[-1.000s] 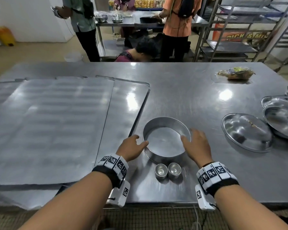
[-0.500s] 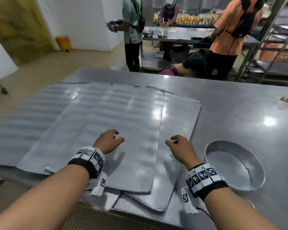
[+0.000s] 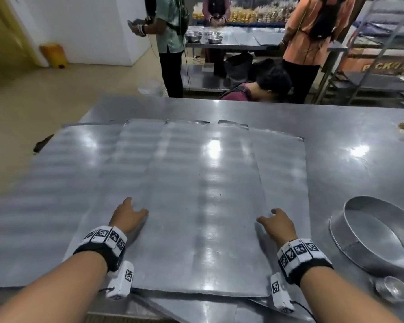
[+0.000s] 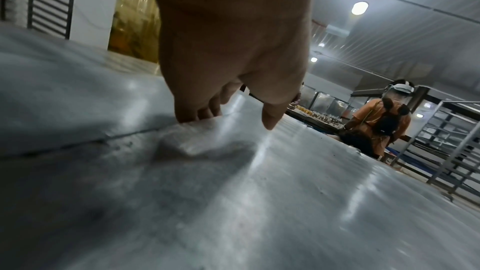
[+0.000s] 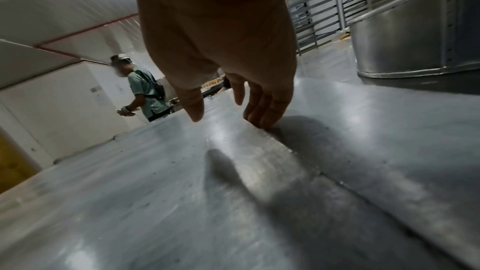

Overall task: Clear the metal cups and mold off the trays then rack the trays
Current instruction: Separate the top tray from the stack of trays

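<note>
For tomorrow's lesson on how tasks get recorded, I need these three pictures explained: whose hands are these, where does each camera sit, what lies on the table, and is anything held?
No machine here: a person wears three cameras, one on the head and one on each wrist. The head view looks down at both hands; each wrist view looks along its own hand. The left hand and right hand reach to opposite side edges of the top tray, a flat metal sheet lying on others; the fingertips touch its edge. Nothing is lifted yet. Beside the trays on the steel table stand a round metal mold and small metal cups.
</note>
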The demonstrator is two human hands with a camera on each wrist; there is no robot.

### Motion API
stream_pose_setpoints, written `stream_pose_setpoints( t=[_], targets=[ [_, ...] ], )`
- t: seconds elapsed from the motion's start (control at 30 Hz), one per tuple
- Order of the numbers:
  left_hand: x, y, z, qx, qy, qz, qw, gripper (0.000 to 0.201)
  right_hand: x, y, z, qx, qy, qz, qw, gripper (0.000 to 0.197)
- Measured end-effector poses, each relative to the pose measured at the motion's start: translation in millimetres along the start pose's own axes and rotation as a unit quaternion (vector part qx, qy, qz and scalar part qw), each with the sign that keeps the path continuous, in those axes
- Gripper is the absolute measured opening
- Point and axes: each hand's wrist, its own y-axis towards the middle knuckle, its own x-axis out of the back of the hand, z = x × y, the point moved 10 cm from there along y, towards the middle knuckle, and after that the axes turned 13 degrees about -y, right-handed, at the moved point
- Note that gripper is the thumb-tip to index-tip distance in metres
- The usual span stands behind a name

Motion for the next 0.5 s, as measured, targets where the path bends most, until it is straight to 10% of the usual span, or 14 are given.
stream_pose_setpoints(
  t=[0.2, 0.5],
  targets=[
    [-0.3, 15.3, 3.0, -0.008, -0.054, -0.014, 0.998, 0.017, -2.3, 16.4, 2.5, -0.004, 0.046, -0.015, 0.999, 0.070],
    [-10.5, 34.2, 13.4, -0.011, -0.168, -0.028, 0.985, 0.037, -10.7, 49.3, -0.7, -0.022, 0.145, 0.011, 0.989, 0.048]
  ],
)
